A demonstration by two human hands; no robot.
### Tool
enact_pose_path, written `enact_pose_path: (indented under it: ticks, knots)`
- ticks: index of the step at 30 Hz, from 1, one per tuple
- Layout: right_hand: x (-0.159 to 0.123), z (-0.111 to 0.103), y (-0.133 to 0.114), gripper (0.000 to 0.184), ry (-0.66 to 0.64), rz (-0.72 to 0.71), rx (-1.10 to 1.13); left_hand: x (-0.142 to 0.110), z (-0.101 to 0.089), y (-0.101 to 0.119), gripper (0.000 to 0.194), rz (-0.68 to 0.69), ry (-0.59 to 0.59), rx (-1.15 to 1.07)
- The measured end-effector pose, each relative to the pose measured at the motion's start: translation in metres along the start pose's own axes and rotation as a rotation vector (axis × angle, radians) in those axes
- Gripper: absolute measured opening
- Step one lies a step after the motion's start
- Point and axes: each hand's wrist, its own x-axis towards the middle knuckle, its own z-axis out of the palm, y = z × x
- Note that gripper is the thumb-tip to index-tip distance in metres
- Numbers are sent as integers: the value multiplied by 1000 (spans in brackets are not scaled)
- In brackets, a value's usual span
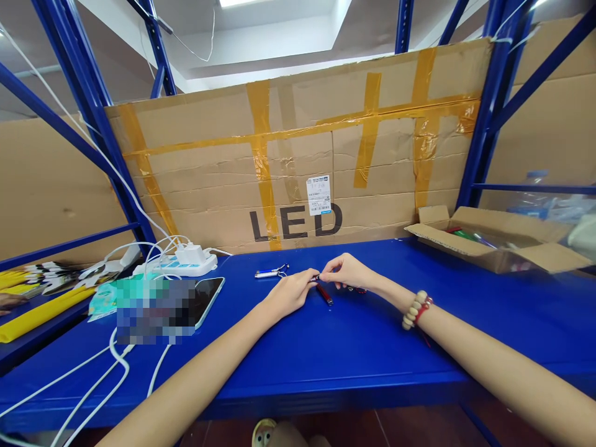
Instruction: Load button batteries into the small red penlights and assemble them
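Both my hands meet over the blue shelf top [354, 347]. My left hand [291, 292] and my right hand [347, 271] are closed in a pinch on the two ends of a small red pen-like item [323, 293] that slants down onto the surface. A bead bracelet [416, 309] sits on my right wrist. A small silver keychain light [271, 272] lies just beyond my left hand, untouched.
A taped cardboard sheet marked LED [298, 167] stands at the back. An open cardboard box [488, 239] sits at the right. A white power strip [179, 264], a phone [207, 298], white cables [116, 366] and yellow packets [37, 310] lie at the left.
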Motion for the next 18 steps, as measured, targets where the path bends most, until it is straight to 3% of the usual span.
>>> enact_pose_path:
  ticks: [4,11,18]
  knots:
    - [2,0,1,39,15,1,2,1,0,2,25,-41,7,-1]
    - [3,-3,3,37,3,-63,-25,6,-1,3,20,10,-30,67]
    - [6,-5,5,39,78,-121,-31,6,0,3,24,14,11,95]
